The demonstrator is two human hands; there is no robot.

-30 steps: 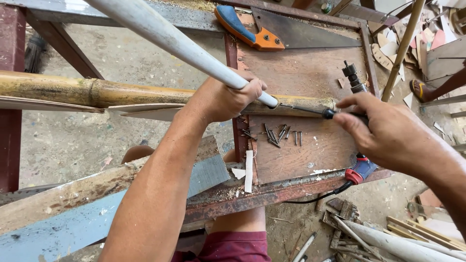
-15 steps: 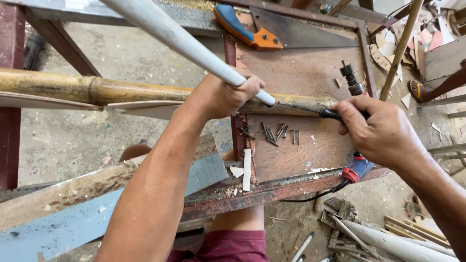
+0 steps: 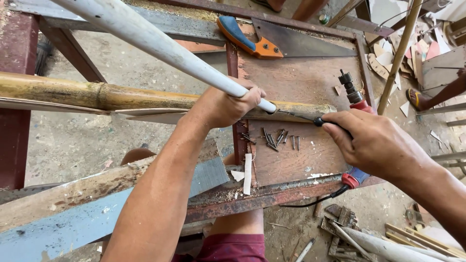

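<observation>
Worktop [image 3: 301, 160] — a worn brown board in a rusted red steel frame, dusted with chips and sawdust.

Bamboo pole [image 3: 73, 94] — the largest piece in hand. It lies across the frame from the left edge, its right end resting on the worktop. Skin yellow-brown with a raised node; a long pale sliver is split off along its underside.

White pipe [image 3: 145, 36] — a smooth, pale, round length running down from the upper left, its lower end closed inside the left hand, just above the bamboo.

Left hand [image 3: 225, 104] — grip wrapped fully round the pipe end, knuckles pressing down on the bamboo. Right hand [image 3: 381, 143] — grip pinched on the dark handle of a thin metal tool [image 3: 296, 115], whose tip meets the pipe end at the bamboo.

Judgement on the step: the tip should stay in line with the pipe's axis, the left hand bearing down so that neither piece rolls; a slip would send the point toward the left fingers.

Handsaw [image 3: 281, 41] — blue and orange handle, at the far edge. Power drill [image 3: 357, 99] — red, partly hidden under the right wrist. Loose nails [image 3: 276, 138] — a small dark scatter near the bamboo's end.
</observation>
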